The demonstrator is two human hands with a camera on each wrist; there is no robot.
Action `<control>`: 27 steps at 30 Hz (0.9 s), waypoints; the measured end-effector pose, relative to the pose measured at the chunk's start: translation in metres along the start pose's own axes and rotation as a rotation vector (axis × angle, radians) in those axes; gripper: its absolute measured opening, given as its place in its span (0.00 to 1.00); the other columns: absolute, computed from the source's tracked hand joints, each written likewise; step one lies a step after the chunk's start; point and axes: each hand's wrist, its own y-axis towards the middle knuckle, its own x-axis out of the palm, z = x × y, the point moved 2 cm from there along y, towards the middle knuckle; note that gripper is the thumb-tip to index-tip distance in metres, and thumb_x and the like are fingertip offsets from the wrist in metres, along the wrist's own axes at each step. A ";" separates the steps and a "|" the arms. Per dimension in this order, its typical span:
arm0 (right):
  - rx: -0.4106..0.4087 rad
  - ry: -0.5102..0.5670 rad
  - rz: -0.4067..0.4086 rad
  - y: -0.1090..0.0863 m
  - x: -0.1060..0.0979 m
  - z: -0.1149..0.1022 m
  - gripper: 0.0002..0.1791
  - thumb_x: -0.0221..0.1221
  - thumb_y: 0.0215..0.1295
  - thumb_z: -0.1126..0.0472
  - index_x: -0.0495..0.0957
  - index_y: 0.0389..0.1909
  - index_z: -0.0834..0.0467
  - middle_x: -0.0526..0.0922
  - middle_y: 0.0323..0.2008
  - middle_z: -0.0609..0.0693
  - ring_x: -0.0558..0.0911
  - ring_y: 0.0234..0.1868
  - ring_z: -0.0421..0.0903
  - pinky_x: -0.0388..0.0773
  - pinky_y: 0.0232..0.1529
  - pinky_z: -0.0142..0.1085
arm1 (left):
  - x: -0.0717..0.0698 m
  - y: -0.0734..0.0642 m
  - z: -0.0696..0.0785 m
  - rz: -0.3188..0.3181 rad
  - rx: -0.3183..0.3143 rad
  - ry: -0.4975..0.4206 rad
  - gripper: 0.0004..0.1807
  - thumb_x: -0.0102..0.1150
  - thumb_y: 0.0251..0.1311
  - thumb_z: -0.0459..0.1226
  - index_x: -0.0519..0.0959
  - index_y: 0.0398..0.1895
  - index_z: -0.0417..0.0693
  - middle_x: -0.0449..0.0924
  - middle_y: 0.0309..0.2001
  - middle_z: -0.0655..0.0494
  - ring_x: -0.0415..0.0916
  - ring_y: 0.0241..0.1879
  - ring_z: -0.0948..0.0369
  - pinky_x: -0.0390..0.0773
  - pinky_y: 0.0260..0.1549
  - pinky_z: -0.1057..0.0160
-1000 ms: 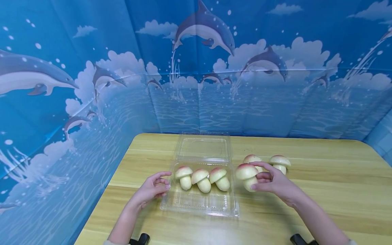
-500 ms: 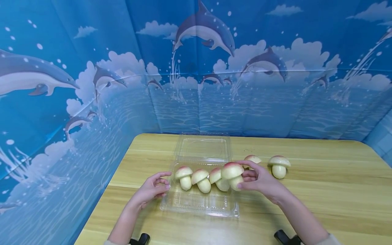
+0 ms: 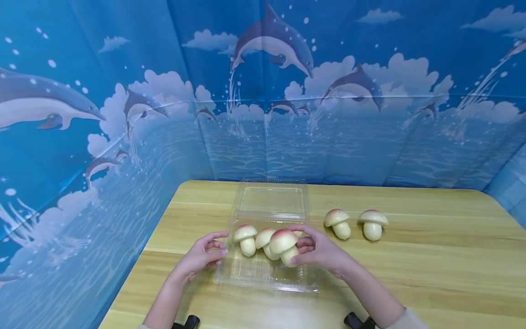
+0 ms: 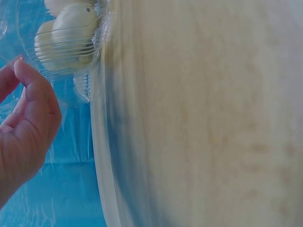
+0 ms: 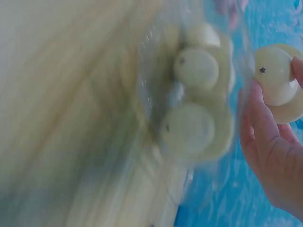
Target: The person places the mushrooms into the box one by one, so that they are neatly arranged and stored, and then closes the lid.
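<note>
My right hand pinches a mushroom-shaped piece, cream with a pink-red cap, between thumb and fingers over the clear plastic clamshell box. More such mushrooms lie in the box: one at the left, another partly covered by the held one, and a third mostly hidden behind my right fingers. In the right wrist view the held mushroom is raised apart from those seen through the box wall. At the box's left edge, my left hand grips the rim; the left wrist view shows thumb and fingertip meeting at the plastic.
Two more mushrooms, a tilted one and an upright one, stand on the wooden table right of the box. The box's lid lies folded back. A blue dolphin-print curtain hangs behind the table.
My right hand has carried the mushroom leftward, from beside the box to over it, now overlapping those inside. My left hand has stayed at the box edge.
</note>
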 end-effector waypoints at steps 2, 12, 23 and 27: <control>0.000 -0.001 -0.018 0.004 0.007 0.003 0.41 0.68 0.47 0.71 0.60 0.64 0.65 0.78 0.38 0.57 0.79 0.38 0.49 0.78 0.40 0.37 | 0.000 0.000 0.000 0.001 0.000 -0.002 0.31 0.57 0.58 0.28 0.61 0.65 0.36 0.71 0.37 0.51 0.69 0.24 0.65 0.70 0.23 0.71; 0.001 -0.051 -0.053 0.021 0.035 0.017 0.39 0.67 0.46 0.73 0.63 0.62 0.65 0.78 0.35 0.56 0.79 0.35 0.47 0.78 0.35 0.33 | 0.000 0.001 0.000 -0.003 0.003 -0.006 0.31 0.57 0.58 0.28 0.60 0.65 0.35 0.71 0.36 0.52 0.70 0.25 0.65 0.72 0.24 0.71; 0.006 -0.041 -0.065 0.034 0.058 0.026 0.39 0.67 0.43 0.77 0.64 0.61 0.65 0.76 0.35 0.57 0.77 0.33 0.46 0.77 0.32 0.32 | 0.000 -0.001 0.000 -0.004 -0.012 -0.014 0.31 0.57 0.58 0.28 0.60 0.65 0.35 0.71 0.37 0.51 0.71 0.26 0.65 0.74 0.26 0.71; 0.021 -0.060 -0.055 0.037 0.064 0.027 0.39 0.67 0.42 0.77 0.66 0.60 0.63 0.74 0.36 0.57 0.75 0.33 0.46 0.77 0.32 0.32 | 0.001 -0.001 0.000 -0.006 -0.009 -0.021 0.31 0.57 0.58 0.28 0.59 0.65 0.35 0.70 0.37 0.52 0.71 0.26 0.65 0.74 0.27 0.71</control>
